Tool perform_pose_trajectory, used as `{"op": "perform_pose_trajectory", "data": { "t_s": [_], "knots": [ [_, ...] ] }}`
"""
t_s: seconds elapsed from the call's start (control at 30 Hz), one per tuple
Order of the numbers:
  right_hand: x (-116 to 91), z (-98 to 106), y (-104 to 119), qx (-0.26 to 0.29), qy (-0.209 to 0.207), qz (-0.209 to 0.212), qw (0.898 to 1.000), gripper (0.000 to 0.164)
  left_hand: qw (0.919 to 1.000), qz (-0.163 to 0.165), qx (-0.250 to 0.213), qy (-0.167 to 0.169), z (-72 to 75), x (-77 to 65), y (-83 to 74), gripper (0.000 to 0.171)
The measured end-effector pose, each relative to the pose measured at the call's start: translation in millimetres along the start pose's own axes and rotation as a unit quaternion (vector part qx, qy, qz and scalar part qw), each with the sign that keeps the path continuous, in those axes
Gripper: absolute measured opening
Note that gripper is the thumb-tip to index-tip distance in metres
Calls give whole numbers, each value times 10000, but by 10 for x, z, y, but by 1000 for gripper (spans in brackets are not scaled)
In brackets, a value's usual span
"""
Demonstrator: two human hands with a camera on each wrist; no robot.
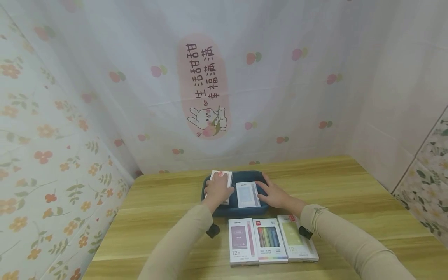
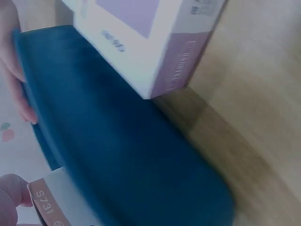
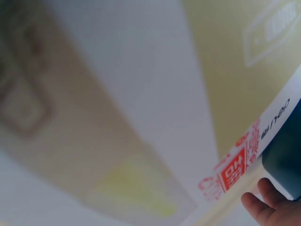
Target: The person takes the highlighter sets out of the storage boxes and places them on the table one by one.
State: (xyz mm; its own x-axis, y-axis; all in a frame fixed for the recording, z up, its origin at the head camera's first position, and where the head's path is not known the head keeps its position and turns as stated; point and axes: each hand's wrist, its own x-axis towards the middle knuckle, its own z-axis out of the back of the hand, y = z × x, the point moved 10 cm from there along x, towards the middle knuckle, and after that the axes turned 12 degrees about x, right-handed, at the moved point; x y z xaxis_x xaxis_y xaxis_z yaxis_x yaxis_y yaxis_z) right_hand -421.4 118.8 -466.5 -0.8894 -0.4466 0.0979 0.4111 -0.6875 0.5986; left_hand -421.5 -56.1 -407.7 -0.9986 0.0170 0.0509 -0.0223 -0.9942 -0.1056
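Left hand [image 1: 218,189] clamped on a white carton [image 1: 229,179], fingers over its top, at the left end of a dark blue basket [image 1: 241,212]; left wrist view shows "S731" on a brownish edge. Right hand [image 1: 274,193] at the basket's right rim, thumb and forefinger spread apart, close by a second white carton with a pale blue panel [image 1: 246,194]; contact there cannot be told. That second carton sits inside the basket, right of the first. Near side of the basket, on the wood-grain table [image 1: 147,217], three packs side by side: purple-panelled pen box [image 1: 241,241], windowed box of multicoloured pens [image 1: 269,240], yellow-green-panelled box [image 1: 297,236], the last partly under the right forearm.
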Motion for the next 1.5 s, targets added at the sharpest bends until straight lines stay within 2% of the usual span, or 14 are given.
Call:
{"op": "perform_pose_trajectory", "data": {
  "t_s": [0.3,0.5,0.7,0.93,1.1,1.27,1.5],
  "knots": [
    [-14,7,18,20,-28,-1,10000,55,9995,-224,30,-224,193,-24,-10,48],
    [-23,24,42,87,-32,-38,9999,55,9987,-361,113,-339,270,-65,52,52],
    [-24,21,49,81,1,-48,10000,55,9970,-592,309,-389,326,-220,164,51],
    [-21,23,40,47,-1,-1,10000,55,9929,-1002,284,-578,379,-402,279,52],
    [-20,21,32,20,17,-33,10000,55,9921,-966,-4,-805,418,-493,429,54],
    [-25,18,21,27,-9,-9,10000,55,9949,-734,-165,-679,413,-603,589,58],
    [-14,18,25,-11,-15,46,10000,54,9909,-981,90,-918,346,-799,685,52]
  ]
}}
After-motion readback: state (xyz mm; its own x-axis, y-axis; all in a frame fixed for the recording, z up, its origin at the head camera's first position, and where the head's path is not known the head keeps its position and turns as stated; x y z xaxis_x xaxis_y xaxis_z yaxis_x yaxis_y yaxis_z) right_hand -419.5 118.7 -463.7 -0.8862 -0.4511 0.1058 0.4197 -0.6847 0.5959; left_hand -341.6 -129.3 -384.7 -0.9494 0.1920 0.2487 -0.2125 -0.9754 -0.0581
